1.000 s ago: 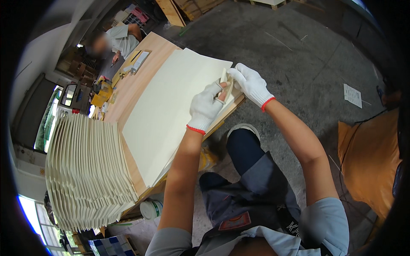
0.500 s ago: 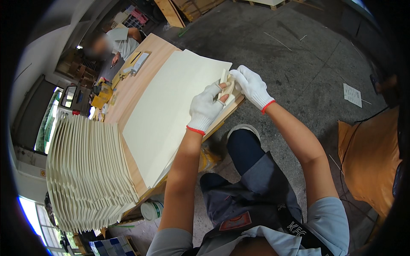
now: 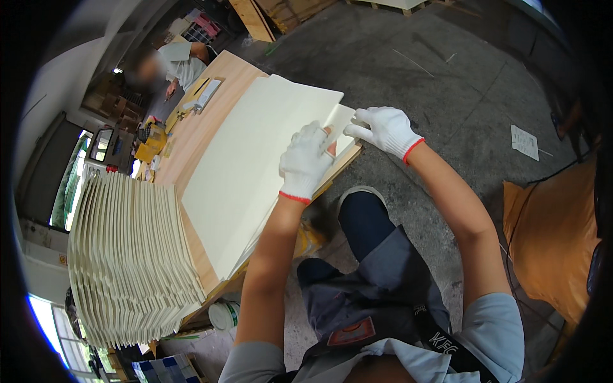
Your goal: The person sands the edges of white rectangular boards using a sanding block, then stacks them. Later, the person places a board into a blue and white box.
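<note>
Large cream sheets (image 3: 255, 147) of stiff paper or card lie stacked along the table's near edge. My left hand (image 3: 305, 159), in a white glove with some bare fingertips, bends its fingers over the right edge of the top sheet and grips it. Beside those fingers a narrow cream flap (image 3: 341, 117) shows at the sheets' edge; how it joins them is partly hidden by the hand. My right hand (image 3: 385, 129), also white-gloved, is just off the flap's outer end, thumb and forefinger apart with nothing between them.
A tall row of bent cream sheets (image 3: 134, 262) stands at the table's left end. On the wooden table (image 3: 220, 76) are a clipboard (image 3: 207, 94) and a yellow container (image 3: 151, 142). A co-worker (image 3: 182, 67) sits beyond. A white bucket (image 3: 223, 315) stands below; a large orange-brown bag (image 3: 549, 236) is at right.
My right hand has let go of the flap and moved slightly right and down, its thumb and forefinger parting. The flap lies more plainly in sight. My left hand has stayed near the edge.
</note>
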Tool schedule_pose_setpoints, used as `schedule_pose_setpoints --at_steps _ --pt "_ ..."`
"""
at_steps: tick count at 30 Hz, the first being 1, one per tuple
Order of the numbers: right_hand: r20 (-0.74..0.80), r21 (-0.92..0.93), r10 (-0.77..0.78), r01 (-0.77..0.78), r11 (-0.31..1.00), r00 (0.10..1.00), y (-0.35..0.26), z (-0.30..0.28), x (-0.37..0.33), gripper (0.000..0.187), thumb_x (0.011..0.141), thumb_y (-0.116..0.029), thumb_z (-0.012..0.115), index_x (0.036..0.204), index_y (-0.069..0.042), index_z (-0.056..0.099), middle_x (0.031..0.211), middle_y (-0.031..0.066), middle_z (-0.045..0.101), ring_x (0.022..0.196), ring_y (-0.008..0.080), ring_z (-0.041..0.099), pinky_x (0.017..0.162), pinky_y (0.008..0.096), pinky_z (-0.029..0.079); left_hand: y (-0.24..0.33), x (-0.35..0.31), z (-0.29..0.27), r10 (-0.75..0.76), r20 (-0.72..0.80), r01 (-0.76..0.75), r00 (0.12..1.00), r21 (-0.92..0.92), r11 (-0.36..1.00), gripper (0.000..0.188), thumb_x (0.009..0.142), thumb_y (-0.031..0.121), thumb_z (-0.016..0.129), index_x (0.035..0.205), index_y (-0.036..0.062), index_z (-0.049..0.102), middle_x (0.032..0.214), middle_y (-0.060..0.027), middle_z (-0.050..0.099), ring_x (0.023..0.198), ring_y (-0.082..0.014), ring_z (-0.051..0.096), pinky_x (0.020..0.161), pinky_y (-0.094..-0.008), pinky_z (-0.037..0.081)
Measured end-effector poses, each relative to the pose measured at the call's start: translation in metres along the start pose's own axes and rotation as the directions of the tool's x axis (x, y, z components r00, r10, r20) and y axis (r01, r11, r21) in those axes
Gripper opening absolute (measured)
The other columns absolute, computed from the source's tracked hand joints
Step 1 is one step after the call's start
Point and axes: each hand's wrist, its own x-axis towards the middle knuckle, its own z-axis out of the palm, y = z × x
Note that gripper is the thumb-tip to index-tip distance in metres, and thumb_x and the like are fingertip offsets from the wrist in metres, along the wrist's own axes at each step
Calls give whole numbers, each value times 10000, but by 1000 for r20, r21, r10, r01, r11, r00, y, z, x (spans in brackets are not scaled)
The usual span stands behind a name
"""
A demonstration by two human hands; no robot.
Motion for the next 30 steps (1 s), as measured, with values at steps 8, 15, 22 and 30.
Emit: schedule_pose_setpoints --at_steps 8,15,22,30 --pt "-6 38 -68 68 997 998 -13 -11 17 458 943 -538 448 1080 -132 610 900 157 666 874 335 648 777 440 513 -10 34 6 -145 126 143 981 23 989 387 887 389 617 1224 198 632 1313 -89 576 1099 -282 603 911 -396 501" --pt "59 664 282 -249 705 958 -33 0 14 483 974 -526 408 1069 -89 591 935 190 659 900 373 628 831 442 460 -9 14 -1 -192 202 259 960 -396 881 370 882 301 663 1216 142 654 1170 -113 674 1034 -274 651 906 -327 487" --pt "0 607 294 -233 760 956 -29 14 16 479 978 -512 398 1038 -77 591 875 174 656 880 349 638 813 434 458 -7 9 -3 -174 229 258 958 -418 871 436 864 295 690 1241 82 638 1148 -150 684 1028 -231 662 910 -303 480" --pt "18 608 304 -251 753 953 -32 9 13 478 978 -515 391 1037 -82 583 812 156 654 830 325 650 786 433 462 -10 7 3 -151 176 211 973 -404 890 499 867 372 657 1323 189 573 1210 -94 663 1087 -296 638 926 -344 497"
